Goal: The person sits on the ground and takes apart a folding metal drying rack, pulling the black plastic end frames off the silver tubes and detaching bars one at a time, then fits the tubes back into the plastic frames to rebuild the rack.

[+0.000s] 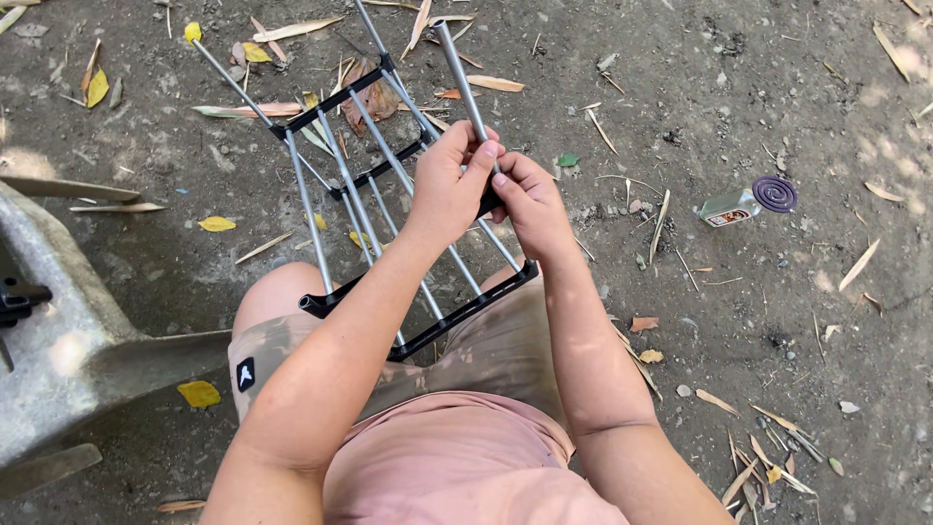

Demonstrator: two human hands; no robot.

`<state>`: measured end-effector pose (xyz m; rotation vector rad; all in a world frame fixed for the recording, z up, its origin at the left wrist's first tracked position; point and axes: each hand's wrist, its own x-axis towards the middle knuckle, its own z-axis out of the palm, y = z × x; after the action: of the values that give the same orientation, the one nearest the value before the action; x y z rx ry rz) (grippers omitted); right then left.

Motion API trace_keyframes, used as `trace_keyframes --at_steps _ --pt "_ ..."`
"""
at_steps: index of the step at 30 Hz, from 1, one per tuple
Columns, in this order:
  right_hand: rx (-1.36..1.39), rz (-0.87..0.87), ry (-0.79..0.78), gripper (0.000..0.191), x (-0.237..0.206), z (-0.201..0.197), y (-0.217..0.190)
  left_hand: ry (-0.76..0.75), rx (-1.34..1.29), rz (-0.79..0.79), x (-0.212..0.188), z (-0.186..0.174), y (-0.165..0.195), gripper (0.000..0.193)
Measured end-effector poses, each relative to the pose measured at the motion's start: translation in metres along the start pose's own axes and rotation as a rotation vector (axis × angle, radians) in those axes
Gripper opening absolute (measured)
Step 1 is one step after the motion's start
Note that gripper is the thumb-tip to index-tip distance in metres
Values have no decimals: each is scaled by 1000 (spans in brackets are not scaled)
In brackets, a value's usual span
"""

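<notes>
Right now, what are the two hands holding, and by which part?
Both hands hold a metal rod frame. The left hand and right hand close together around one grey rod where it meets a black crossbar; the frame's lower end rests on the lap.

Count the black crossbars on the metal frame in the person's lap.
3 show. The far crossbar lies over the ground; the middle crossbar runs under the left hand and right hand; the near crossbar rests on the thighs. Hands may hide more.
</notes>
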<state>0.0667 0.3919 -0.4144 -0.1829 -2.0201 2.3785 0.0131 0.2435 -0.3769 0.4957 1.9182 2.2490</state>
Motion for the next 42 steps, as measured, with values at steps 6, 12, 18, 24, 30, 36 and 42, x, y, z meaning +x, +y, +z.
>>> trace_keyframes --at_steps 6,12,18,24,30,36,42 --pt "120 -72 88 17 -10 -5 29 48 96 -62 -4 18 -8 13" --pt "6 -165 129 25 -5 -6 32 117 79 16 -8 32 -15 14" --pt "-30 -106 178 30 6 -2 24 210 55 64 -5 39 -8 15" --pt "10 -84 165 18 -7 -17 27 296 121 124 36 15 20 20" --pt "-476 -261 170 18 -19 -16 5 -42 -133 10 32 -23 32 17" --pt "-963 -308 257 30 -12 -13 -28 -116 -102 -101 -8 -74 10 17" --pt "-1216 -255 275 35 -3 1 -47 -22 -140 -243 -41 -121 -6 18"
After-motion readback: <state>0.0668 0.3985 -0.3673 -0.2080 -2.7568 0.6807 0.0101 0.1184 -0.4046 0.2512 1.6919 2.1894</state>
